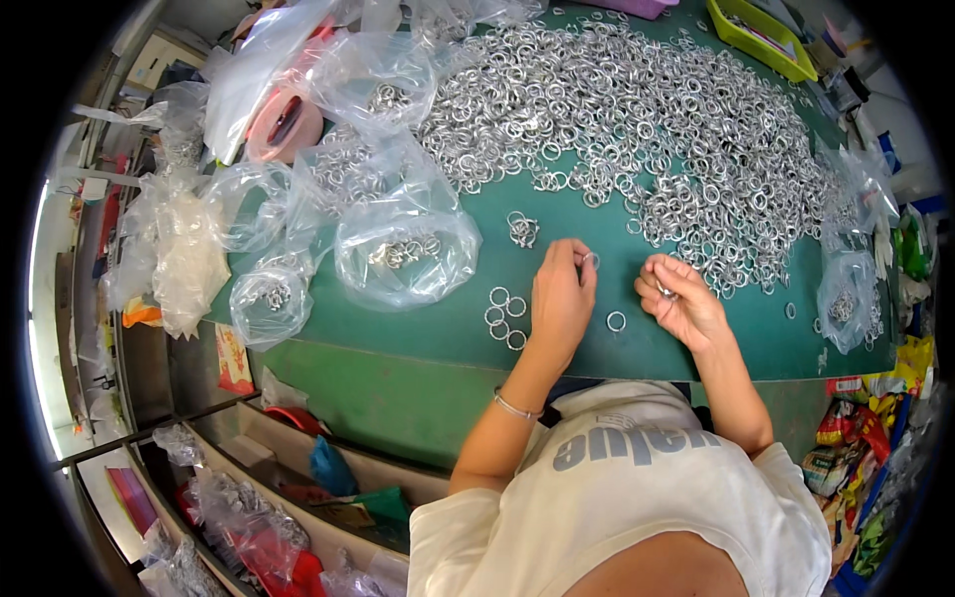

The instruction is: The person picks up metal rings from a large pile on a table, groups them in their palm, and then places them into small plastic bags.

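A silvery metal ring (pixel 592 261) is pinched at the fingertips of my left hand (pixel 563 297), above the green tabletop. My right hand (pixel 686 310) is curled with the palm partly up, its fingers closed around small shiny metal rings (pixel 666 292); how many is hidden. Between the hands and nearer to me, a single ring (pixel 616 313) lies flat. Left of my left wrist several rings (pixel 498 298) are laid out flat, touching or nearly so. A small heap of rings (pixel 522 231) sits just beyond them.
A broad pile of loose rings (pixel 617 99) covers the far part of the table (pixel 428 328). Clear plastic bags holding rings (pixel 408 264) stand at left, another bag (pixel 846 298) at right. Behind are a pink container (pixel 284 134) and a yellow-green basket (pixel 761 50). Open drawers (pixel 234 423) are lower left.
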`<state>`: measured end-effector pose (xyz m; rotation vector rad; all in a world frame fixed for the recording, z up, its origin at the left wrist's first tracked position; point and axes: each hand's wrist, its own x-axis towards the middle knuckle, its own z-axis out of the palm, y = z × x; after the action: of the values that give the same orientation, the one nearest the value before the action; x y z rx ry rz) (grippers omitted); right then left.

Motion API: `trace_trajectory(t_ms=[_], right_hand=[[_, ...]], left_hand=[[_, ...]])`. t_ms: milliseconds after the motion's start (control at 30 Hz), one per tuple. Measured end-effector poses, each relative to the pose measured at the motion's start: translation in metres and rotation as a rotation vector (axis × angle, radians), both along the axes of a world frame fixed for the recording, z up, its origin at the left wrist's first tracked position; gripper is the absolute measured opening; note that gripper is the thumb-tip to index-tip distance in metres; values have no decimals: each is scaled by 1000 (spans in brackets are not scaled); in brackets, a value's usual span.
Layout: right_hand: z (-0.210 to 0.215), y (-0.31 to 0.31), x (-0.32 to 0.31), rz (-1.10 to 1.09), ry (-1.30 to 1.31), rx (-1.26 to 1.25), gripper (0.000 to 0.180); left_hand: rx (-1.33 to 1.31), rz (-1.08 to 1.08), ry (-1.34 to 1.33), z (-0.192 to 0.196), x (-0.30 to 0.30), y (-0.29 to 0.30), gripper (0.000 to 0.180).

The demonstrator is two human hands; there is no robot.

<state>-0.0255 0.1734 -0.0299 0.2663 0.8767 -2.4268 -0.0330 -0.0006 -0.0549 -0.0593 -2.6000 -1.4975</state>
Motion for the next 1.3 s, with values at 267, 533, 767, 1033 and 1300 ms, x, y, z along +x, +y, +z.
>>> trace_trajectory(t_ms=[267, 533, 767, 1033, 1300], right_hand=[[23, -29, 14, -97, 634, 859, 5], [39, -56, 25, -93, 1378, 1350, 16], [41, -39, 19, -331, 1227, 1249, 10], [34, -33, 30, -78, 952, 1058, 4], [25, -16, 21, -104, 862, 1109, 3]], left_hand=[[1801, -388, -963, 2, 40, 4, 18], [1841, 18, -859, 26, 50, 28, 18], [2054, 79, -793, 13, 14, -11, 16], [1544, 452, 50, 109, -153, -121, 59], [1207, 112, 132, 107, -77, -106, 47]])
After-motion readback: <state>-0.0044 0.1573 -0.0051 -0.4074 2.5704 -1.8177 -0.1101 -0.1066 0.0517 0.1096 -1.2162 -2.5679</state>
